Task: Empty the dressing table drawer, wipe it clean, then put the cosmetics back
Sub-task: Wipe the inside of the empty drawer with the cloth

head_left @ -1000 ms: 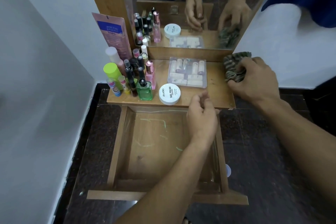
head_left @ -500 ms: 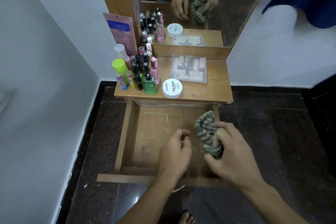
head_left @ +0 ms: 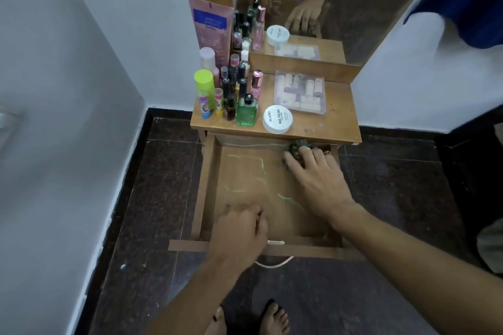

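Cloth (head_left: 295,145) is bunched in the far right corner of the drawer (head_left: 207,185); soft and light, judged best taken as a wad. It is pressed down by the right hand (head_left: 318,174), fingers spread straight over it; the left hand (head_left: 239,228) rests at the drawer's near edge, fingers loosely curled, nothing seen held. Green marks (head_left: 258,168) cross the drawer base. Cosmetics (head_left: 236,95) are crowded on the tabletop (head_left: 340,122) above the drawer's far end; judged easily tipped.
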### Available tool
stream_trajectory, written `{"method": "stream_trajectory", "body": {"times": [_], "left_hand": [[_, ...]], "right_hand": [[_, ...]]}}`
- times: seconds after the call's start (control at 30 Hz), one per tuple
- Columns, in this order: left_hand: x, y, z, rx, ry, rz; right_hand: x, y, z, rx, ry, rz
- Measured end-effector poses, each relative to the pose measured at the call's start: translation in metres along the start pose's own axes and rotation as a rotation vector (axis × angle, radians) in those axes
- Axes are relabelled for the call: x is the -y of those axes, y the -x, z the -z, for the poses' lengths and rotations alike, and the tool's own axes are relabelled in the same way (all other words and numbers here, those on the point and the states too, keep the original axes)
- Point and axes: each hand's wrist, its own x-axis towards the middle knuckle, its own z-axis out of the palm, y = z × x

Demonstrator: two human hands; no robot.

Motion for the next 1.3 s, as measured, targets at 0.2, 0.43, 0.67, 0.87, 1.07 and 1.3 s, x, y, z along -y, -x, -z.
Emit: {"method": "stream_trajectory", "body": {"times": [0.2, 0.43, 0.67, 0.87, 1.07, 1.3], "left_hand": [[0.011, 0.005, 0.0, 0.004, -0.029, -0.055], [0.019, 0.007, -0.011, -0.001, -0.138, -0.146], [0.012, 0.01, -0.012, -0.038, -0.24, -0.106], [0.011, 0.009, -0.016, -0.042, -0.216, -0.037], [0.013, 0.01, -0.017, -0.037, -0.25, -0.052], [0.012, 0.009, -0.015, -0.023, -0.257, -0.047]], "right_hand": [[-0.013, -0.021, -0.018, 0.004, 0.466, 0.242], [-0.03, -0.012, -0.016, 0.205, 0.618, 0.344], [-0.019, -0.019, -0.014, 0.322, 0.569, 0.229], [-0.005, -0.018, -0.009, 0.42, 0.593, 0.192], [0.003, -0.009, -0.003, 0.471, 0.585, 0.166], [0.011, 0.009, -0.012, 0.527, 0.56, 0.167]]}}
